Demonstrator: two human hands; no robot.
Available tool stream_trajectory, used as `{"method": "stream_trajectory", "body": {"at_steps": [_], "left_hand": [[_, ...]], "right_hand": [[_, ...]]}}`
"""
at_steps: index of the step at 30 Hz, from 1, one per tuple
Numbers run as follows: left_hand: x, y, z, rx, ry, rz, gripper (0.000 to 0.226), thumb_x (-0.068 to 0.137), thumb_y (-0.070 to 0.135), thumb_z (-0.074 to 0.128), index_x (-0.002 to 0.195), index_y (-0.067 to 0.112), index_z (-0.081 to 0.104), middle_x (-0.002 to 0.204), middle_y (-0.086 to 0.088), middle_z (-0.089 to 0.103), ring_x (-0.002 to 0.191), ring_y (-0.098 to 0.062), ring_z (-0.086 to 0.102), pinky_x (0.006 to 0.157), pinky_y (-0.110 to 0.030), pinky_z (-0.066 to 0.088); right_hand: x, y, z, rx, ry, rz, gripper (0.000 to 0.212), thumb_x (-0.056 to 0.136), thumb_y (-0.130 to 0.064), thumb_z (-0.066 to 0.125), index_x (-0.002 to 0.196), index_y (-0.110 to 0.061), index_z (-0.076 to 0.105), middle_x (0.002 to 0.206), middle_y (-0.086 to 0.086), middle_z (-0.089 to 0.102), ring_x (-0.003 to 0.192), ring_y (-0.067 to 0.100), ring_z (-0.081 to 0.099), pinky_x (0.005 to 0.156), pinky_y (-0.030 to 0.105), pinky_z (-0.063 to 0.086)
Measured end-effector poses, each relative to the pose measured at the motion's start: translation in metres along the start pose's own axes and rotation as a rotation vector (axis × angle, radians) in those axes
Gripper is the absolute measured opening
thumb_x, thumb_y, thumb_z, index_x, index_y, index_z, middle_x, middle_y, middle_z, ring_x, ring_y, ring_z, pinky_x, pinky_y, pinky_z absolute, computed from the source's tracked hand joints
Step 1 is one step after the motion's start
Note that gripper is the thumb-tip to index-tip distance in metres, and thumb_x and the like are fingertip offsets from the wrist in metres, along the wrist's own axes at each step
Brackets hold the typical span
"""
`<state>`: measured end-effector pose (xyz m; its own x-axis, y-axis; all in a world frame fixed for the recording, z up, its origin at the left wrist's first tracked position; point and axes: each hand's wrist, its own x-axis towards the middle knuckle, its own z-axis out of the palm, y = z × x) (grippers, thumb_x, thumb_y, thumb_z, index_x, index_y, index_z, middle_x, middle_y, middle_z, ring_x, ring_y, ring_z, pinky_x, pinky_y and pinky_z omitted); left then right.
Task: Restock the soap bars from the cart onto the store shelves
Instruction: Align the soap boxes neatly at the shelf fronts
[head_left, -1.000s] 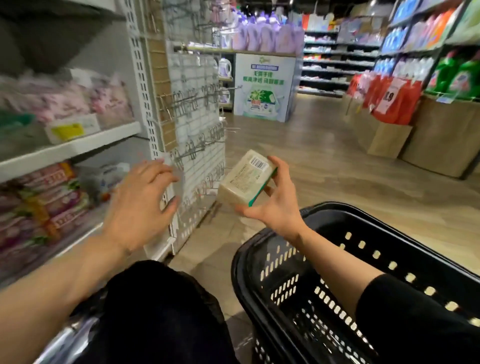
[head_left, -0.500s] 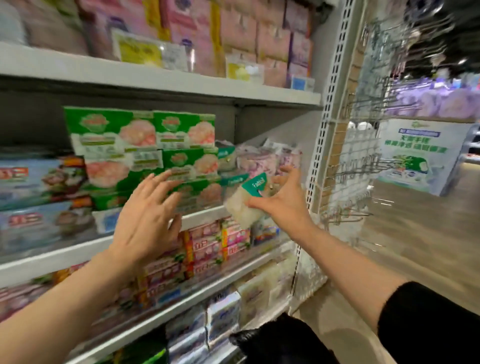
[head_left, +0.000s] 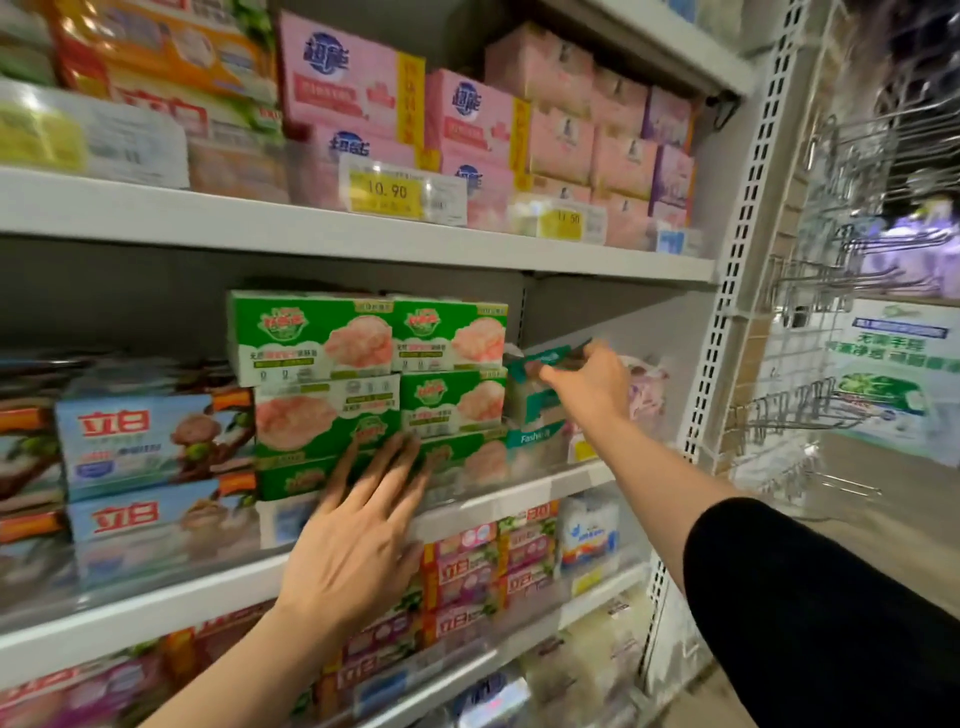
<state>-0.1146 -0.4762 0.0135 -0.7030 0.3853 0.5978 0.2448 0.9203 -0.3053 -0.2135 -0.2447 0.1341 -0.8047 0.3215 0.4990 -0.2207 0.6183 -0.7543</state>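
Note:
My right hand (head_left: 589, 382) reaches into the middle shelf (head_left: 550, 483) and holds a soap bar (head_left: 545, 358) in clear wrap with a teal end by its top edge. The bar sits on top of a stack of like bars (head_left: 535, 426) at the right end of that shelf. My left hand (head_left: 358, 540) is spread flat, fingers straight, in front of the green soap boxes (head_left: 363, 384) and the shelf's clear front lip; I cannot tell if it touches them. The cart is out of view.
Pink soap boxes (head_left: 467, 119) fill the upper shelf (head_left: 363, 234) with yellow price tags (head_left: 387, 193). Blue packs (head_left: 150, 441) stand left of the green boxes. More packs fill the lower shelves (head_left: 488, 566). A white perforated upright (head_left: 727, 312) and wire hooks (head_left: 810, 405) stand at the right.
My view turned from the aisle and black cart to the shelves. My right hand carried the soap bar up and into the middle shelf onto the stack. My left hand moved toward the green boxes.

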Motion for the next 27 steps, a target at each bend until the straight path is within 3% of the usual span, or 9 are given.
{"method": "stream_trajectory", "body": {"at_steps": [3, 7, 12, 17, 23, 27], "left_hand": [[-0.001, 0.0, 0.007, 0.043, 0.015, 0.018, 0.079, 0.081, 0.052, 0.043, 0.147, 0.009, 0.035, 0.157, -0.011, 0.025, 0.147, -0.026, 0.016, 0.118, -0.053, 0.011], [-0.001, 0.002, 0.014, 0.088, 0.014, 0.024, 0.079, 0.082, 0.051, 0.036, 0.148, 0.007, 0.031, 0.158, -0.014, 0.02, 0.148, -0.029, 0.013, 0.118, -0.056, 0.011], [0.0, 0.007, 0.014, 0.098, -0.01, -0.019, 0.084, 0.079, 0.049, 0.049, 0.149, 0.007, 0.029, 0.159, -0.015, 0.017, 0.148, -0.03, 0.011, 0.118, -0.056, 0.007], [0.0, 0.009, 0.009, 0.097, -0.032, -0.05, 0.101, 0.069, 0.047, 0.076, 0.149, 0.008, 0.029, 0.159, -0.014, 0.018, 0.148, -0.03, 0.011, 0.118, -0.056, 0.009], [0.0, 0.009, 0.008, 0.11, -0.052, -0.054, 0.108, 0.069, 0.048, 0.076, 0.15, 0.009, 0.017, 0.159, -0.015, 0.014, 0.148, -0.031, 0.008, 0.118, -0.057, 0.007], [0.0, 0.01, 0.009, 0.121, -0.042, -0.059, 0.108, 0.069, 0.048, 0.075, 0.151, 0.01, 0.015, 0.159, -0.015, 0.014, 0.148, -0.031, 0.008, 0.117, -0.058, 0.009]], "right_hand": [[0.001, 0.011, 0.01, 0.123, -0.122, -0.044, 0.025, 0.092, -0.019, 0.06, 0.112, -0.008, 0.068, 0.104, 0.007, 0.067, 0.092, 0.021, 0.062, 0.057, 0.017, 0.039], [-0.003, 0.033, 0.017, 0.197, -0.147, -0.085, 0.043, 0.09, 0.001, 0.048, 0.125, -0.019, 0.06, 0.124, 0.008, 0.059, 0.105, 0.023, 0.059, 0.085, 0.031, 0.05], [0.006, 0.035, 0.02, 0.131, -0.151, -0.117, 0.051, 0.084, -0.002, 0.058, 0.128, -0.027, 0.058, 0.119, 0.005, 0.061, 0.102, 0.021, 0.06, 0.091, 0.038, 0.052], [0.005, 0.038, 0.017, -0.059, -0.18, -0.202, 0.052, 0.088, -0.008, 0.054, 0.135, -0.031, 0.048, 0.104, -0.002, 0.06, 0.087, 0.016, 0.057, 0.072, 0.028, 0.047], [0.006, 0.044, 0.013, -0.042, -0.169, -0.221, 0.049, 0.09, -0.005, 0.051, 0.129, -0.035, 0.052, 0.103, 0.002, 0.067, 0.095, 0.021, 0.061, 0.083, 0.042, 0.053], [0.008, 0.044, 0.012, -0.05, -0.184, -0.228, 0.05, 0.09, -0.003, 0.051, 0.131, -0.032, 0.05, 0.104, -0.001, 0.065, 0.096, 0.02, 0.061, 0.083, 0.04, 0.053]]}}
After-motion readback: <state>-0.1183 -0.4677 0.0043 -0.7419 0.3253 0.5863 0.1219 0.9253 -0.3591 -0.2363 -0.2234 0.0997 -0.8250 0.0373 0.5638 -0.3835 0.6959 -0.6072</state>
